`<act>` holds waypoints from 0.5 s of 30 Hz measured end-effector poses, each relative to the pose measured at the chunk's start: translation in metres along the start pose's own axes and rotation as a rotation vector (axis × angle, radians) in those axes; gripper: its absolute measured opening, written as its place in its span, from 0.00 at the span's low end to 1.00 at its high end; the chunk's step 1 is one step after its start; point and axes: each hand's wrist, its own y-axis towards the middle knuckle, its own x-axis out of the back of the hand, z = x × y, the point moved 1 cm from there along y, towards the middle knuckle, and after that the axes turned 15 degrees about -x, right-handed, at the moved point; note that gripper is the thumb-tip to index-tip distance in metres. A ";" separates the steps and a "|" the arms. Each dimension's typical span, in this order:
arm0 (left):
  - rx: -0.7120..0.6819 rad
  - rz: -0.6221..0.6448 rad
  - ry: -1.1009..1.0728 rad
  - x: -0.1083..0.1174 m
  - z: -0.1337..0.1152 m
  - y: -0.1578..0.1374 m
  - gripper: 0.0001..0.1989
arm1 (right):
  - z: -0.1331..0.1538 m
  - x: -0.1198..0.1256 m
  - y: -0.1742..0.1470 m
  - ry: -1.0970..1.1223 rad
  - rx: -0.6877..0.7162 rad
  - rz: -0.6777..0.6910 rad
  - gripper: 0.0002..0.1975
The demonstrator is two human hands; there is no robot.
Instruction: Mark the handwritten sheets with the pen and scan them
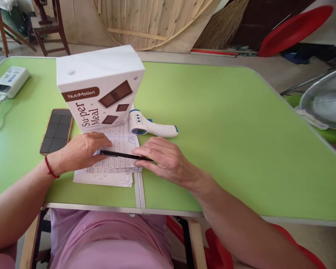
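Head: pen (pixel 120 154) over edge of papers (pixel 112 164)

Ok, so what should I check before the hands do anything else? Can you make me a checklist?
1. Pen held by the right hand: ok, it's gripped near one end.
2. Pen gripped by the left hand too: cannot tell; the other end is right by the thumb, but the grip isn't clear.
3. Papers lined up neatly: not ok, the bottom sheet sticks out toward the person.
4. White box standing up: ok, it's upright.
5. Thermometer not being held: ok, it lies beyond the right hand.
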 end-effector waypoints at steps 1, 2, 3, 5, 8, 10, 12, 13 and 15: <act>0.000 -0.096 0.010 0.004 -0.002 0.001 0.05 | -0.001 -0.001 -0.001 -0.004 -0.009 0.029 0.08; -0.020 -0.216 0.029 0.008 -0.005 0.001 0.05 | -0.002 -0.002 -0.001 -0.007 -0.015 0.056 0.09; -0.043 -0.349 0.063 0.013 -0.008 0.002 0.05 | -0.003 -0.003 -0.002 -0.008 -0.017 0.079 0.10; -0.051 -0.609 0.159 0.019 -0.012 0.002 0.04 | -0.005 -0.005 -0.003 0.002 -0.016 0.106 0.11; 0.190 -0.922 0.376 0.022 -0.010 -0.003 0.09 | -0.004 -0.007 -0.004 0.052 -0.010 0.117 0.11; 0.282 -1.002 0.388 0.019 -0.001 -0.005 0.23 | -0.002 -0.008 -0.004 0.095 -0.008 0.127 0.11; 0.289 -0.999 0.277 0.012 0.012 -0.007 0.36 | 0.001 -0.008 -0.003 0.129 -0.009 0.147 0.11; 0.305 -0.937 0.188 0.008 0.019 -0.007 0.39 | 0.002 -0.008 -0.003 0.135 -0.011 0.157 0.10; 0.291 -0.821 0.026 -0.002 0.033 -0.008 0.40 | 0.003 -0.008 -0.003 0.132 -0.015 0.171 0.09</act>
